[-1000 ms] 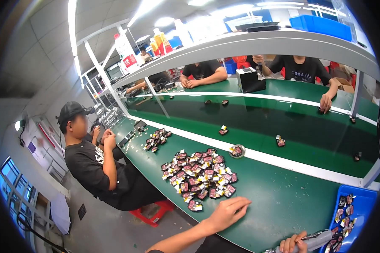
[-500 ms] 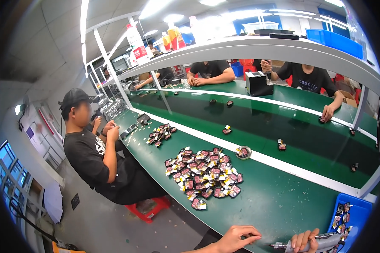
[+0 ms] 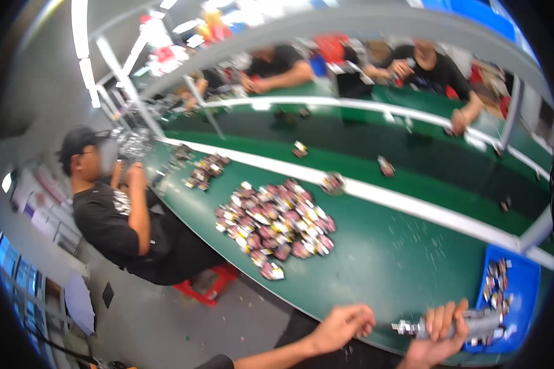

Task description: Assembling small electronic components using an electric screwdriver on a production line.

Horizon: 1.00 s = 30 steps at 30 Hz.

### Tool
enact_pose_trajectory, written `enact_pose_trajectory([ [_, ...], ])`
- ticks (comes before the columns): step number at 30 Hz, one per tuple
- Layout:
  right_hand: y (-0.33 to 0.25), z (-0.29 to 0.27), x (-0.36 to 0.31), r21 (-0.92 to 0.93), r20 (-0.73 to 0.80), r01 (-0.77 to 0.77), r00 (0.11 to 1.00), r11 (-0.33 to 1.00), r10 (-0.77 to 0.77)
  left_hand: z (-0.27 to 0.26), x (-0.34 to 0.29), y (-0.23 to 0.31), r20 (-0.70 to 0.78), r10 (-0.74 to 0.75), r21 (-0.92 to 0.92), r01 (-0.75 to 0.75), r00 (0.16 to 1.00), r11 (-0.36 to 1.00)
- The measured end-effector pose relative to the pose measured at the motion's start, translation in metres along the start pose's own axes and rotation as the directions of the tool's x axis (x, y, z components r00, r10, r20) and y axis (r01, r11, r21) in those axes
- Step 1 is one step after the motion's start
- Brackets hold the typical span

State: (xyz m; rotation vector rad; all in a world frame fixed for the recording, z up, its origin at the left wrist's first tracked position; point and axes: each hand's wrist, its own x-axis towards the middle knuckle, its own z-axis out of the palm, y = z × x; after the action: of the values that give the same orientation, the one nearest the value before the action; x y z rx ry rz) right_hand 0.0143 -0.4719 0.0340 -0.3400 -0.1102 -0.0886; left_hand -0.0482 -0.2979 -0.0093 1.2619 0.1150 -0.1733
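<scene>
My right hand point(image 3: 436, 339) grips a long grey metal tool point(image 3: 468, 323) held level near the table's front edge. My left hand point(image 3: 341, 327) has its fingers curled close to the tool's left tip, and whether it holds anything I cannot tell. A large heap of small red, white and yellow parts point(image 3: 274, 222) lies on the green table point(image 3: 400, 252) ahead of both hands.
A blue bin point(image 3: 524, 283) with several small parts sits at the right. A seated person in black point(image 3: 114, 212) works at the left beside a smaller pile point(image 3: 204, 170). Other people sit behind the far belt. A red stool point(image 3: 210, 284) stands below.
My left hand left the table near the heap and drew back to the tool's tip. The view shifted and blurred.
</scene>
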Motion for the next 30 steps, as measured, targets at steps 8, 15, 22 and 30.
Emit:
enact_pose_trajectory([
  [8,0.003,-0.001,0.012,0.019,0.032,-0.039,0.999,0.999,0.038,0.007,0.015,0.004,0.032,0.284,-0.139,-0.277,0.958,0.951],
  [15,0.002,-0.014,0.009,0.072,0.111,-0.066,0.992,0.995,0.058,0.012,0.015,-0.005,0.090,0.245,-0.207,-0.222,0.965,0.953],
  [22,0.002,-0.016,0.007,0.065,0.125,-0.076,0.990,0.995,0.067,0.013,0.013,-0.003,0.085,0.213,-0.147,-0.199,0.973,0.969],
  [30,-0.002,-0.020,0.010,-0.037,0.178,-0.086,0.980,0.996,0.091,0.009,0.018,0.010,0.126,0.376,0.492,-0.387,0.918,0.780],
])
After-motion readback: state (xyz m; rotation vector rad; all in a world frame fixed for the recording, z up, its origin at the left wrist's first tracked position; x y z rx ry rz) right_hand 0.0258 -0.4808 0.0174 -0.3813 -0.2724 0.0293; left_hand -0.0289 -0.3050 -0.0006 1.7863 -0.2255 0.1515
